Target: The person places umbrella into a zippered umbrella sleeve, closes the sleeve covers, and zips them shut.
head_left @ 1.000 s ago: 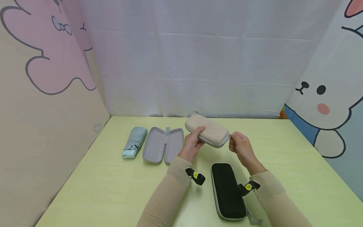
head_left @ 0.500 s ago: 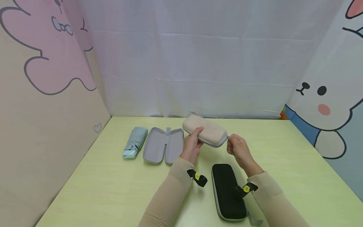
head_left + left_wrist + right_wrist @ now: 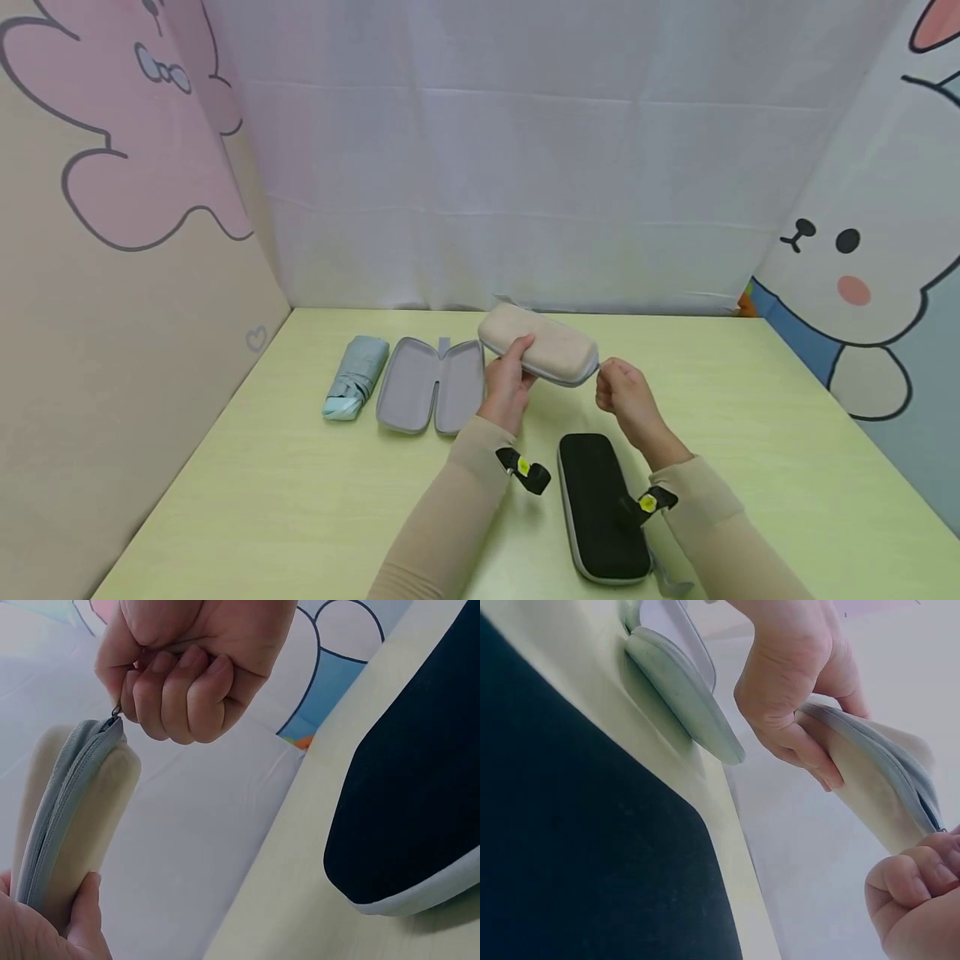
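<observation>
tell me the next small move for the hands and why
Probably draw the zip pull around the end of the cream case: the right hand pinches the pull at that end, while the left hand grips the case.

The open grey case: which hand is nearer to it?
Left. The left hand is just right of the open grey case; the right hand is farther right.

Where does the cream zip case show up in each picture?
Head: cream case just below and right of centre.
Left wrist: cream case at the left, mostly lower half.
Right wrist: cream case at the right, around mid-height.
Shared landmark: the black case, respectively bottom right of centre, right side, left side.
</observation>
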`<state>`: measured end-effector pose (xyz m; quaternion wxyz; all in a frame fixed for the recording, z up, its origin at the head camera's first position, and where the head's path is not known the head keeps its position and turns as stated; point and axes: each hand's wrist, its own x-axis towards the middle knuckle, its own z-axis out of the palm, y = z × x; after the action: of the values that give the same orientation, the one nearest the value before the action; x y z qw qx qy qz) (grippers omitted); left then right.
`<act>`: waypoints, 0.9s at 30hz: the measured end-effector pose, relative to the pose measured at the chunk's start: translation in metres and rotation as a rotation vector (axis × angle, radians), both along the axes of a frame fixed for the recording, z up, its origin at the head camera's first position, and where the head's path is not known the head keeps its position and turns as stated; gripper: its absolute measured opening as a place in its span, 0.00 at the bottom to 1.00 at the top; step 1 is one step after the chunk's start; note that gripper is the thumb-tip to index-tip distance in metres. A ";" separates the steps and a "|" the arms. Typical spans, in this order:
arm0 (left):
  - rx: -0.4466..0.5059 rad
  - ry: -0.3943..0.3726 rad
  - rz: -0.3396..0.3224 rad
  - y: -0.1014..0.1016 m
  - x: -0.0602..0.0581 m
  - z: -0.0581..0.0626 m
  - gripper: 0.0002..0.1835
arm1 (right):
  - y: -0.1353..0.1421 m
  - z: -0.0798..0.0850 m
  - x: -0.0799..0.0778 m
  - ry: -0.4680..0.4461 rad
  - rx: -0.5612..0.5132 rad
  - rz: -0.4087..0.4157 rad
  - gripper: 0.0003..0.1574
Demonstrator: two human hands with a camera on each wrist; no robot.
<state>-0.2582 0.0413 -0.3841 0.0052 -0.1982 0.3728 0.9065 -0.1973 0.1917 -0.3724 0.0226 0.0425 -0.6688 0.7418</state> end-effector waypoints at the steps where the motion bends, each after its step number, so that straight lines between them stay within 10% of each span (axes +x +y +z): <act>1: 0.005 -0.002 0.003 0.000 0.000 0.000 0.23 | 0.000 0.000 0.000 0.000 -0.002 -0.002 0.19; 27: 0.103 -0.005 0.108 0.010 0.005 0.007 0.23 | -0.011 -0.001 0.005 -0.016 0.014 0.020 0.18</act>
<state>-0.2534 0.0510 -0.3768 -0.0325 -0.2199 0.3146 0.9228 -0.1921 0.1811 -0.3729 0.0097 0.0432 -0.6738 0.7376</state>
